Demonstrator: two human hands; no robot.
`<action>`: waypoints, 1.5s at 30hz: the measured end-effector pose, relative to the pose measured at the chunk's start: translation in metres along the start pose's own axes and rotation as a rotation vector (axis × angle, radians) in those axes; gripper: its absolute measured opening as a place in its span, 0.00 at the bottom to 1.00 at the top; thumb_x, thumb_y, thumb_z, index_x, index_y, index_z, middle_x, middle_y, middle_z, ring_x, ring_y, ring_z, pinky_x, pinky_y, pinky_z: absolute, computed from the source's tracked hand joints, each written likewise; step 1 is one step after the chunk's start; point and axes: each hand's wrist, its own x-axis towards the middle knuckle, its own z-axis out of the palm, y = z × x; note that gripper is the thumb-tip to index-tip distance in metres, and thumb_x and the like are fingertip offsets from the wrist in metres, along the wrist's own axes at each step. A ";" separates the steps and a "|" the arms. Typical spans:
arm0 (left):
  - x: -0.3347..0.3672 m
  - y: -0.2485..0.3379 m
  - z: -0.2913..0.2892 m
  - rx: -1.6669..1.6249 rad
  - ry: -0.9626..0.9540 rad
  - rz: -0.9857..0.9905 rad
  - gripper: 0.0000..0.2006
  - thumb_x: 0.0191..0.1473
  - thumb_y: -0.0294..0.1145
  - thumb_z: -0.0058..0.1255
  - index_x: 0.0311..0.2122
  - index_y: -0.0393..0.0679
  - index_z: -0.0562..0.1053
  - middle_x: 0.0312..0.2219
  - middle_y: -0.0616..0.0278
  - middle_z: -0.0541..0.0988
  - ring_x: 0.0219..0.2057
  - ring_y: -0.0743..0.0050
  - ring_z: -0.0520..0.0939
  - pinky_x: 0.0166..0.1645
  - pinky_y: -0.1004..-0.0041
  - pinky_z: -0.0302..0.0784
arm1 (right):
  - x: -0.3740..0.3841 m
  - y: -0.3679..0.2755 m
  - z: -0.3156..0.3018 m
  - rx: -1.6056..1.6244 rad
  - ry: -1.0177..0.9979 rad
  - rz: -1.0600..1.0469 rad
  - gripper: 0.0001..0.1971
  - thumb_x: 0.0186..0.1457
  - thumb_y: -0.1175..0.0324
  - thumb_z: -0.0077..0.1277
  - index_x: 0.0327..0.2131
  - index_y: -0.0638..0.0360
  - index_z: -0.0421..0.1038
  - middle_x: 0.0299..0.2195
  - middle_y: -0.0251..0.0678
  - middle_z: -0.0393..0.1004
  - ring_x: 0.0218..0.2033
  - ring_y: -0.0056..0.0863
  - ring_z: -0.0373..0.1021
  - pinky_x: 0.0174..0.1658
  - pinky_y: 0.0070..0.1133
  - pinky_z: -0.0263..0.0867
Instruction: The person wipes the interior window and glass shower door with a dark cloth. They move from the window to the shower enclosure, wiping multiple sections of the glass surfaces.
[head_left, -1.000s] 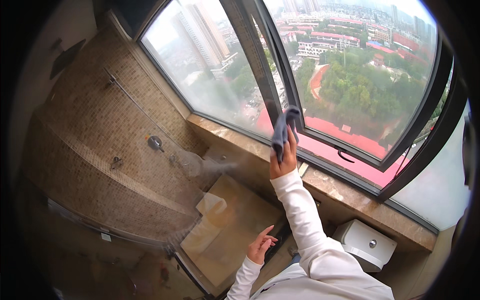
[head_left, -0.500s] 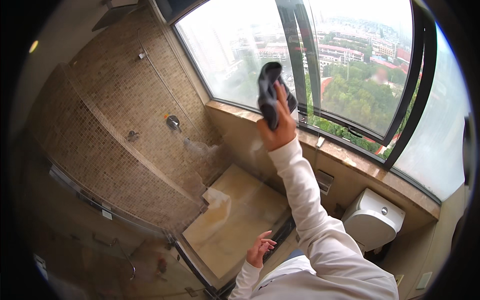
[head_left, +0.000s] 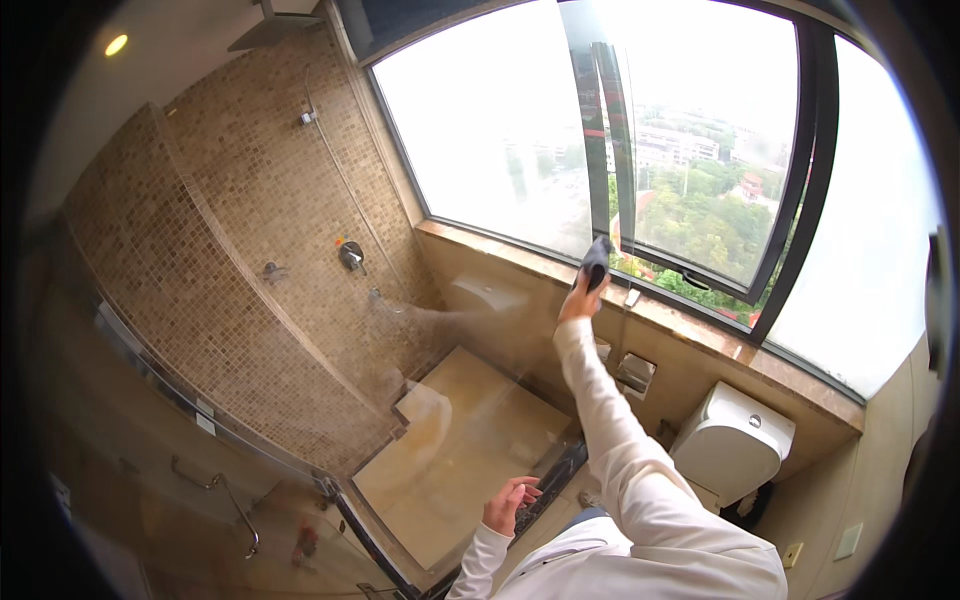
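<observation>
My right hand [head_left: 580,300] is stretched far out on a long white sleeve and grips a dark cloth [head_left: 597,261]. The cloth is pressed against the lower part of the dark window frame [head_left: 605,150], just above the stone sill [head_left: 520,252]. My left hand [head_left: 510,503] hangs low near my body with fingers loosely apart, holding nothing, over the shower's floor edge.
A glass shower enclosure [head_left: 250,400] with brown mosaic tile walls fills the left. A shower valve [head_left: 351,256] and hose are on the tiled wall. A white toilet cistern [head_left: 732,442] stands under the sill at right. A paper holder [head_left: 636,372] is set into the wall.
The view has tilted up and back, so my right hand and cloth look farther away. The cloth stays on the window frame near the sill. My left hand remains low.
</observation>
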 end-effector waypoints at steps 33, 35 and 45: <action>0.217 0.036 0.149 0.056 0.011 0.041 0.18 0.59 0.35 0.39 0.53 0.41 0.62 0.34 0.60 0.76 0.34 0.78 0.74 0.43 0.77 0.70 | 0.263 -0.090 0.061 0.118 -0.472 -0.868 0.26 0.43 0.79 0.50 0.50 0.50 0.68 0.59 0.41 0.55 0.60 0.44 0.50 0.59 0.46 0.40; 0.217 0.039 0.143 0.073 0.035 0.059 0.17 0.59 0.36 0.39 0.52 0.41 0.63 0.34 0.60 0.76 0.34 0.78 0.74 0.42 0.77 0.70 | 0.257 -0.063 0.052 0.007 -0.477 -0.841 0.27 0.45 0.80 0.45 0.53 0.53 0.65 0.61 0.42 0.50 0.62 0.44 0.46 0.60 0.44 0.36; 0.210 0.035 0.154 0.108 0.073 -0.027 0.16 0.60 0.39 0.37 0.46 0.39 0.69 0.34 0.62 0.77 0.35 0.78 0.75 0.42 0.77 0.71 | 0.151 0.064 -0.034 -0.069 -0.547 -0.489 0.25 0.44 0.79 0.45 0.49 0.54 0.68 0.59 0.53 0.49 0.61 0.53 0.44 0.62 0.34 0.39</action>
